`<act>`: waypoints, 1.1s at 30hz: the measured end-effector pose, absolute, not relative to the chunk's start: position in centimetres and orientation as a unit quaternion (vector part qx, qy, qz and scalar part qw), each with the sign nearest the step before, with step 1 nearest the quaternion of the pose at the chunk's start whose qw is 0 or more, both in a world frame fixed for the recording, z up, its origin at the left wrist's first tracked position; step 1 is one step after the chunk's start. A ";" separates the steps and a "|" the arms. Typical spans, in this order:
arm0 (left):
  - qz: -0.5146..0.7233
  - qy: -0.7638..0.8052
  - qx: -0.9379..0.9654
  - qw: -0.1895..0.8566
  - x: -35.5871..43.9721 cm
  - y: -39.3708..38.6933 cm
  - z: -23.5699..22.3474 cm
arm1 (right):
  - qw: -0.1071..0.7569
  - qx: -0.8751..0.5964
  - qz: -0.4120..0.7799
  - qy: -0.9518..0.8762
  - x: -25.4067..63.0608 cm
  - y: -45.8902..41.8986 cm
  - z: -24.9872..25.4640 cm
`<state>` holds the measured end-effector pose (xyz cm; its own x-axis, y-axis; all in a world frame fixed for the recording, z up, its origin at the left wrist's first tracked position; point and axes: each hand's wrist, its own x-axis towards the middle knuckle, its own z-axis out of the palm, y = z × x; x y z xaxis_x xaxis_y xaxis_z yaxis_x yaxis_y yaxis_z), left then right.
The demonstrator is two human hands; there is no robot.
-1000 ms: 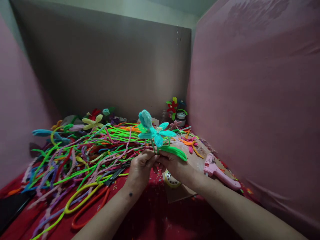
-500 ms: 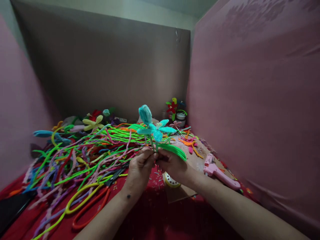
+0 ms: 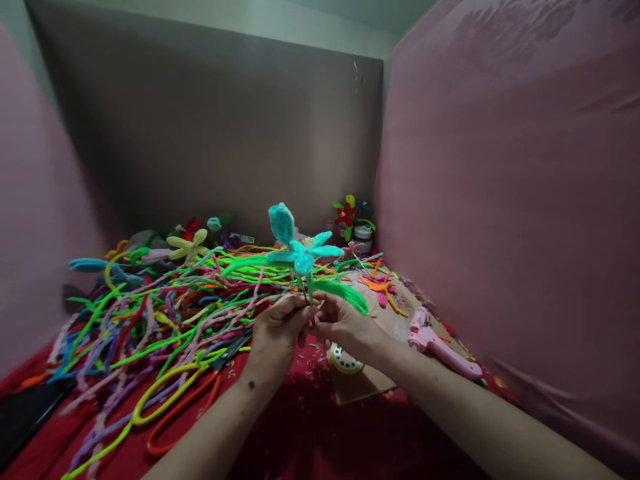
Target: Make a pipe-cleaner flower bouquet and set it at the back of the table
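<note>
Red cloth (image 3: 310,383) is lying beneath a tangled heap of multicoloured fuzzy pipe cleaners (image 3: 200,293). Above it, the person's left hand (image 3: 275,333) and right hand (image 3: 353,330) are pinching an upright turquoise fuzzy-petalled flower (image 3: 303,261) by its stem; a pink plastic glue gun (image 3: 444,352) is resting rightward.

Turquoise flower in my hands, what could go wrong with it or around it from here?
The turquoise flower sits above thin stems pinched in the left hand and right hand, so they could bend or slip. The green leaf arches just above the right hand and might get creased. The pink glue gun lies near the right forearm, which might knock it.
</note>
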<state>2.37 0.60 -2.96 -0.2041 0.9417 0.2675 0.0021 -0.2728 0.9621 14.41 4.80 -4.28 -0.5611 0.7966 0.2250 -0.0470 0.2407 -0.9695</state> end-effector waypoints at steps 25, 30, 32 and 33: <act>0.596 0.437 0.641 0.208 1.6 1.1 -4.4 | 0.355 -0.293 0.590 -0.664 14.3 5.4 -4.5; 0.575 0.418 0.696 0.101 1.6 0.7 -4.4 | 0.372 -0.243 0.592 -0.673 14.4 5.1 -4.1; 0.571 0.414 0.704 0.081 1.6 0.6 -4.5 | 0.369 -0.245 0.595 -0.671 14.5 4.8 -3.8; 0.570 0.414 0.705 0.077 1.6 0.5 -4.5 | 0.366 -0.249 0.600 -0.667 14.5 4.6 -3.7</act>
<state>1.63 0.54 -4.53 0.0072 0.6719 0.7406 0.4954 -0.6457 0.5810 14.47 4.63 -3.68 -0.6086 0.7704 0.1897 -0.1068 0.1573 -0.9818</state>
